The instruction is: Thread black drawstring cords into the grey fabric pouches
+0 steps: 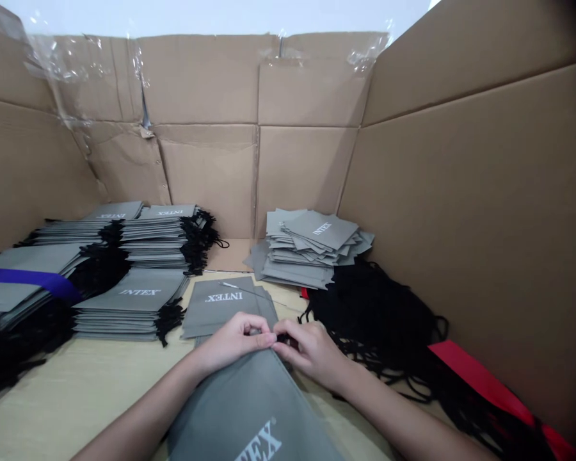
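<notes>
A grey fabric pouch printed with white letters lies nearest to me, its upper corner raised between my hands. My left hand is closed, thumb and index finger pinching that corner. Against it, my right hand is closed in a pinch on a bit of black cord, mostly hidden by the fingers. Just beyond my hands, more flat grey pouches lie on the table, with a thin metal needle-like tool across the top one. To the right of my right hand is a heap of black cords.
Neat stacks of grey pouches with black cords stand at the left, one under a purple strip. A looser pouch pile sits at the back right. A red strip lies among the cords. Tall cardboard walls enclose the table.
</notes>
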Demonstrator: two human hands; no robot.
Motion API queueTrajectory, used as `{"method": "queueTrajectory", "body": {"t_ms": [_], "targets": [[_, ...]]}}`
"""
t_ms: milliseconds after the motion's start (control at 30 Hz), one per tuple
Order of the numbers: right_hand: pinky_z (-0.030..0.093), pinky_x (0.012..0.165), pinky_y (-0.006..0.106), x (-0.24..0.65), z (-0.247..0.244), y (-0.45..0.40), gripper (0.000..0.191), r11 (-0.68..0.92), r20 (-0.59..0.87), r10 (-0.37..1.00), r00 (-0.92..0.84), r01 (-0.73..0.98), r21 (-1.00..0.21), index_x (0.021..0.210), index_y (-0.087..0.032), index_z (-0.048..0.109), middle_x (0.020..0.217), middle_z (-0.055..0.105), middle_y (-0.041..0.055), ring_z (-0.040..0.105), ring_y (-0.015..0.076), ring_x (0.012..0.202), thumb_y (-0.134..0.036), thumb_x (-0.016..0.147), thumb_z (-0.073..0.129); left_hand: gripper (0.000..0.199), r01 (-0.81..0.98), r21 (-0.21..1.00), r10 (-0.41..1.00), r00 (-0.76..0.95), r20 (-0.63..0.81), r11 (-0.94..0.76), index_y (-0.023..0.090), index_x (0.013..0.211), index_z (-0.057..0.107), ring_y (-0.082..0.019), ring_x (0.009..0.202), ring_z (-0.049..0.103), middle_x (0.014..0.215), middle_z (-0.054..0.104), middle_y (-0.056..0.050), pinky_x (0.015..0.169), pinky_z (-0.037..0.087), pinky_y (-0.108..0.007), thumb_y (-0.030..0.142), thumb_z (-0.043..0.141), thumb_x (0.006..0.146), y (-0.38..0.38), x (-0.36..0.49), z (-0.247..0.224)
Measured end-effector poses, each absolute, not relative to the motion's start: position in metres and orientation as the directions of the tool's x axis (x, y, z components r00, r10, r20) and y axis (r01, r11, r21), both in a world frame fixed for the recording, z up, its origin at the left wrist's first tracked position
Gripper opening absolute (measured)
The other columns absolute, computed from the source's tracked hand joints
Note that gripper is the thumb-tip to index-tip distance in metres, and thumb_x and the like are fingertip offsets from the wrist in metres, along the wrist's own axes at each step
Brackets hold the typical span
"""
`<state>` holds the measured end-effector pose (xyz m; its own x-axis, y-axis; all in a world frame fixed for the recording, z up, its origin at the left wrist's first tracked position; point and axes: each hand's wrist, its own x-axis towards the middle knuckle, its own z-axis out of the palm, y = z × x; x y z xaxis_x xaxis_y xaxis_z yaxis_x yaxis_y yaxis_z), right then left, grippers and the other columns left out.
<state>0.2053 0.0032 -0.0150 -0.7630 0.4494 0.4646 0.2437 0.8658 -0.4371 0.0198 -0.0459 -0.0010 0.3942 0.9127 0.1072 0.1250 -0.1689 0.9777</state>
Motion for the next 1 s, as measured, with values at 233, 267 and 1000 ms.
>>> {"method": "queueTrajectory", "body": {"t_ms": [233, 267, 1000], "targets": [[0.032, 0.047, 0.018, 0.196, -0.03, 0.006, 0.014, 0.797, 0.56, 0.428, -0.709, 0.004, -0.604, 0.072, -0.018, 0.055, 0.055, 0.045, -0.0041, 0.038, 0.0083, 0.049, -0.026, 0.079, 0.046, 0.037, 0.046, 0.976, 0.892, 0.418, 0.174, -0.212, 0.014, 0.06, 0.044, -0.009, 0.057, 0.03, 0.058, 0.035, 0.005, 0.053, 0.021, -0.019, 0.046, 0.057, 0.074, -0.053, 0.026, 0.0], [0.032, 0.048, 0.018, 0.195, -0.03, 0.007, 0.016, 0.772, 0.546, 0.436, -0.715, -0.015, -0.635, 0.071, -0.018, 0.054, 0.056, 0.045, -0.0037, 0.038, 0.0086, 0.05, -0.027, 0.08, 0.045, 0.038, 0.05, 0.976, 0.897, 0.407, 0.175, -0.213, 0.014, 0.059, 0.044, -0.008, 0.056, 0.028, 0.058, 0.034, 0.005, 0.053, 0.021, -0.02, 0.047, 0.057, 0.074, -0.055, 0.026, 0.001], [0.028, 0.044, 0.018, 0.211, -0.015, 0.026, 0.043, 0.468, 0.312, 0.598, -0.738, 0.006, -0.884, 0.084, -0.017, 0.054, 0.052, 0.045, -0.005, 0.037, 0.0078, 0.043, -0.052, 0.088, 0.031, 0.035, 0.293, 0.924, 0.947, 0.275, 0.164, -0.245, 0.013, 0.076, 0.063, -0.014, 0.07, 0.048, 0.071, 0.059, -0.001, 0.066, 0.034, -0.022, 0.043, 0.047, 0.083, -0.049, 0.036, -0.008]]}}
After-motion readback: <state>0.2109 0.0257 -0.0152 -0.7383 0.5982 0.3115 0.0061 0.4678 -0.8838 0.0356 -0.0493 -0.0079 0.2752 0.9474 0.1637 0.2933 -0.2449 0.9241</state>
